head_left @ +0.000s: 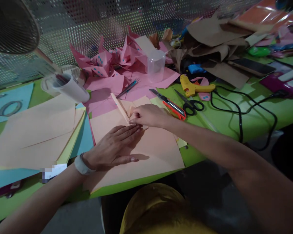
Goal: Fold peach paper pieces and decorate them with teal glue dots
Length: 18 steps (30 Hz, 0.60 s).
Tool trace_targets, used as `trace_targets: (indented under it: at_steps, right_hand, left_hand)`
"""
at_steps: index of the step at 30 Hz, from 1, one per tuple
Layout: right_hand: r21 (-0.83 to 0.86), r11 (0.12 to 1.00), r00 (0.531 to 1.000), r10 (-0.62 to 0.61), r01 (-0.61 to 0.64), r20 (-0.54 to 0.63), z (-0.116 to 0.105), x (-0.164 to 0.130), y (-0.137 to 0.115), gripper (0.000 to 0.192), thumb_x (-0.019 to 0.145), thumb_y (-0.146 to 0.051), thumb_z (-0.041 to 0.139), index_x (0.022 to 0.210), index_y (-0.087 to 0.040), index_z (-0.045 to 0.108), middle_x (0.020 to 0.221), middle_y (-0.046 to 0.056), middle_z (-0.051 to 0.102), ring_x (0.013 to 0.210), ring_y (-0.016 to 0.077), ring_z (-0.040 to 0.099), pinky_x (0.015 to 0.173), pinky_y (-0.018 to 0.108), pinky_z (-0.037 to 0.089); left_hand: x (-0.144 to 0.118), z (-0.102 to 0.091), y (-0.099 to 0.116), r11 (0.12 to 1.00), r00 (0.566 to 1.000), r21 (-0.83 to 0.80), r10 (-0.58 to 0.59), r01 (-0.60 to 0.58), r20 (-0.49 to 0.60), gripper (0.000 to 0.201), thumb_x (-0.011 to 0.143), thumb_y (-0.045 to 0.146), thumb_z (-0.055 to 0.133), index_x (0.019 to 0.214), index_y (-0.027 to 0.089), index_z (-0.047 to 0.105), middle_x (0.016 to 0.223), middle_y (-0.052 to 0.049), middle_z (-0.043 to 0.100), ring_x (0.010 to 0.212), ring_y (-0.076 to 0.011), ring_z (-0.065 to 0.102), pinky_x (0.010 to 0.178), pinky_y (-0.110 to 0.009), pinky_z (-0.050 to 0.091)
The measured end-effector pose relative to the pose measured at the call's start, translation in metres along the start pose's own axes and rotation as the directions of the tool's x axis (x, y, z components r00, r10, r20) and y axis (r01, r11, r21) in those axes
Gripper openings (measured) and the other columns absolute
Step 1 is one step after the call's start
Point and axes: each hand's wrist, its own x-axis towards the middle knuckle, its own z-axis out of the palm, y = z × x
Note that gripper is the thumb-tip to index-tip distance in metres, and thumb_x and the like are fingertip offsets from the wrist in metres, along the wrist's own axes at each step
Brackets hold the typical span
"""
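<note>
Peach on peach: pressing with an open left hand [114, 143], palm down on the flat sheet [158, 148], likely to steady it, and pinching the near end of the folded paper [121, 109] in a curled right hand [150, 115], apparently to hold the crease, leaving most of it just beyond both hands.

Back from the fingers [128, 132] of the left hand [109, 146], a pale grey band [82, 165] circles the wrist, broad, smooth-looking and rounded at its edges. The thumbnail [134, 159] beside those fingers has a glossy shine. Both forearms show bare behind the fingers, the right hand [150, 115] bare as well. Nearer the body than the fingers bulges yellow cloth [153, 204], curved on top and softly creased, its lower part blurred.
</note>
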Motion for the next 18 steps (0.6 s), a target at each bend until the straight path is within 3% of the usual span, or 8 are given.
trace_targets:
  at_steps: [9,18]
  right_hand:
    - [0.016,1.0,1.0,0.005,-0.005,0.002,-0.0008,-0.0012,-0.0009,0.024,0.084,-0.045,0.066,0.079,-0.022,0.07,0.074,0.002,0.069,0.07,0.0161,0.058,0.059,0.028,0.028]
    - [0.032,0.999,0.999,-0.038,0.038,-0.003,0.0006,-0.0001,0.0018,0.023,0.083,-0.044,0.065,0.076,-0.023,0.069,0.072,-0.001,0.069,0.067,0.0142,0.057,0.057,0.026,0.028]
  left_hand:
    - [0.0015,0.001,-0.0032,0.998,0.998,-0.035,0.057,-0.057,0.001,0.084,0.093,0.063,0.046,0.158,0.016,0.018,0.158,-0.016,0.035,0.147,-0.0294,0.033,0.118,-0.047,0.027]
    - [0.0038,0.0027,0.0048,0.999,0.999,0.016,0.03,-0.029,-0.037,0.087,0.091,0.066,0.048,0.155,0.011,0.025,0.156,-0.018,0.038,0.147,-0.028,0.033,0.122,-0.045,0.026]
